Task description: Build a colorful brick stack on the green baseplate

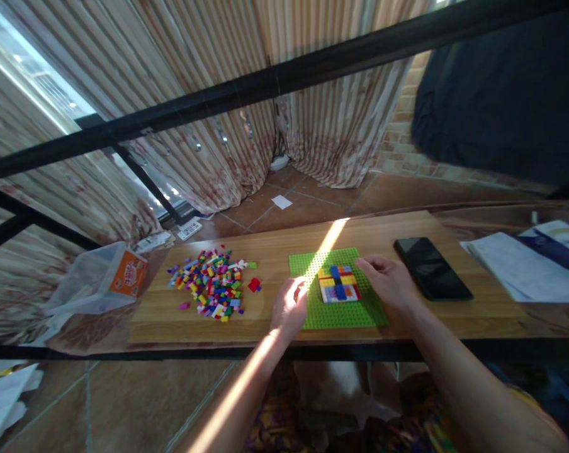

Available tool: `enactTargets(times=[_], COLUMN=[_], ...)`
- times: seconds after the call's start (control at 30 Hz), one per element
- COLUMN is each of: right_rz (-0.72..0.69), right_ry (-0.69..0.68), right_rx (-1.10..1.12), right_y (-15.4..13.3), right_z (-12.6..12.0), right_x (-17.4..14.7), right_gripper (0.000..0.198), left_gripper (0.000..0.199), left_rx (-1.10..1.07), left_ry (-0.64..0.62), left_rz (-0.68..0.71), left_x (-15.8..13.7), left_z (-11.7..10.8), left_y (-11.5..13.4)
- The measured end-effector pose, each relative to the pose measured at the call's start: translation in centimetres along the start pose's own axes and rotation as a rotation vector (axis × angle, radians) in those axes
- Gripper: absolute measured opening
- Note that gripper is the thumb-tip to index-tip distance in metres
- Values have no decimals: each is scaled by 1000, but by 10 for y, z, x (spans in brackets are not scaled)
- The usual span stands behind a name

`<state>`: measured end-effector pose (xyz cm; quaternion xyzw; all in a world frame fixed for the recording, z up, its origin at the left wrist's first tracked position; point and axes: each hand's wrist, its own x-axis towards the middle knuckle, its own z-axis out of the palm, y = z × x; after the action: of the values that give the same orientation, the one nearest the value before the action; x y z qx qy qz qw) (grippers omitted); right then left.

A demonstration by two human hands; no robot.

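A green studded baseplate (313, 316) lies on the board, with a flat block of building bricks (340, 284) on it in blue, yellow, red, white and purple. At the plate's left edge my left hand (289, 306) is closed, its fingers curled in a strip of sunlight; whether they hold anything is hidden. My right hand (389, 281) hovers by the plate's right side, thumb and fingertips pinched together near the brick block. Any small piece between those fingertips cannot be made out.
Many loose bricks (213, 283) lie heaped on the left of the wooden board (265, 251), a red brick (254, 285) beside them. A clear plastic tub (90, 277) stands farther left. A black phone (432, 268) and papers (525, 261) lie right. A dark rail (247, 88) crosses behind.
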<state>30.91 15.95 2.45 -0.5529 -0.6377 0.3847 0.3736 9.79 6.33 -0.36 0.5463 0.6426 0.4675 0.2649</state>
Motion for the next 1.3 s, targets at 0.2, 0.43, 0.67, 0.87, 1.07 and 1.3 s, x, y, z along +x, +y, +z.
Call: enactTargets(times=[0.2,0.43,0.67,0.87,1.07,1.3], right_rz=[-64,-191,-214,-213,-232,-299], right_ry=[23,25,-18,-22,-26,0], right_rx=[-138,-315,-429,-499,-575,-639], right_y=[-4,5,25,37,48,44], right_z=[-10,-4,-4,3,5,5], right_x=[1,2,7,8,6,6], right_gripper=[37,35,34,34,34,38], left_gripper=[23,27,24,25,22,21], left_rx=[112,317,520,615,673,749], left_ry=[16,-45,32,191,226,158], left_rz=[36,154,109,-76,-75,-28], left_x=[-17,-39,-68,-71,-59,-36], left_z=[-23,-55,-122,-159,-162,-146], left_y=[3,13,-4,-20,-28,-23])
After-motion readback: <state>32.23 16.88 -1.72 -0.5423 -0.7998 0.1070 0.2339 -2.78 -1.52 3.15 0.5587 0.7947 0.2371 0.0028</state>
